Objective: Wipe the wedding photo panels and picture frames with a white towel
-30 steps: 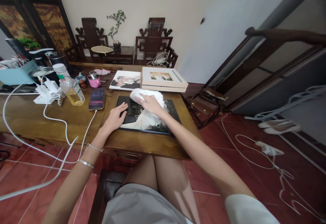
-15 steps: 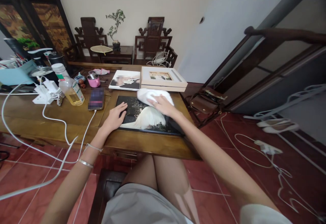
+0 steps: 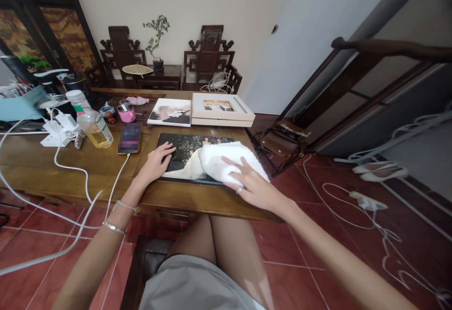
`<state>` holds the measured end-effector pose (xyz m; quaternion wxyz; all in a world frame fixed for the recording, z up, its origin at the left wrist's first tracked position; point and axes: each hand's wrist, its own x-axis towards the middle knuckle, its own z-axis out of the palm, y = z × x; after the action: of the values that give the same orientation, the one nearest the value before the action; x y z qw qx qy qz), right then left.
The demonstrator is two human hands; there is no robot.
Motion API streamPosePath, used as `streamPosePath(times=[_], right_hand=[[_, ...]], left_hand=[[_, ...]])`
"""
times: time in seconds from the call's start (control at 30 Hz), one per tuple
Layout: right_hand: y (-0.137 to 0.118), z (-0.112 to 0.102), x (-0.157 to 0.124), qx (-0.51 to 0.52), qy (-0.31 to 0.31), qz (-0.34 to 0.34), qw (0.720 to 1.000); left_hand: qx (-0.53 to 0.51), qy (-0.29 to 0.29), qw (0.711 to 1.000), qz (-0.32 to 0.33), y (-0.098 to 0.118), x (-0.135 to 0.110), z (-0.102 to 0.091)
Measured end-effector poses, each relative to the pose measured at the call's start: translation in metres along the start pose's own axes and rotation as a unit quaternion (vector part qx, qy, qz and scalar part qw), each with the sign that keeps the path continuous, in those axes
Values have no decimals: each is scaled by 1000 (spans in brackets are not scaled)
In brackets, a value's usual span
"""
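Observation:
A dark photo panel (image 3: 183, 157), printed with a long white gown, lies flat on the wooden table (image 3: 169, 199) in front of me. My left hand (image 3: 159, 160) rests on its left edge, fingers stretched out and holding nothing. On the panel's right half, my right hand (image 3: 249, 183) presses a white fluffy cloth (image 3: 221, 157) against the surface. The fingers are bent over the cloth, and a ring shows on one of them. The cloth covers much of the gown and the panel's right side.
Behind the panel sit a photo book (image 3: 169, 112) and a cream box (image 3: 222, 110). To the left are a plugged-in phone (image 3: 130, 139), a bottle (image 3: 94, 124), a pink cup (image 3: 126, 112) and a white power strip (image 3: 56, 133). A chair with a brown bag (image 3: 284, 139) stands right.
My right hand has slid the cloth from the panel's upper edge toward me and to the right, uncovering the picture's upper part. My left hand stays on the left edge.

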<state>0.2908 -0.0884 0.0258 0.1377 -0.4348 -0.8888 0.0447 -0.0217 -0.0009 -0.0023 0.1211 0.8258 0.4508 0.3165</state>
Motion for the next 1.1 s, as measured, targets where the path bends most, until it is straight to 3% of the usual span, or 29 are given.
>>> streamPosePath(times=[0.1, 0.3, 0.4, 0.53, 0.77, 0.87, 0.97, 1.1], right_hand=[[10, -3, 8, 7, -1, 21, 1000], [61, 5, 68, 28, 23, 103, 994], [71, 9, 83, 31, 37, 127, 991], [59, 12, 74, 14, 38, 91, 995], [-12, -1, 5, 17, -7, -20, 1000], [-29, -7, -12, 22, -29, -55, 998], [-20, -8, -3, 17, -29, -35, 999], [22, -2, 44, 0, 0, 11, 1000]], left_hand=[[5, 0, 1000, 6, 0, 1, -1], [-3, 5, 1000, 8, 2, 1, -5], [-4, 10, 1000, 2, 2, 2, -5], [-7, 9, 1000, -2, 0, 3, -4], [6, 9, 1000, -5, 0, 1, -2], [22, 9, 1000, -9, 0, 1, -2], [30, 6, 999, -14, -3, 1, -2], [32, -4, 999, -15, -7, 1, -1]])
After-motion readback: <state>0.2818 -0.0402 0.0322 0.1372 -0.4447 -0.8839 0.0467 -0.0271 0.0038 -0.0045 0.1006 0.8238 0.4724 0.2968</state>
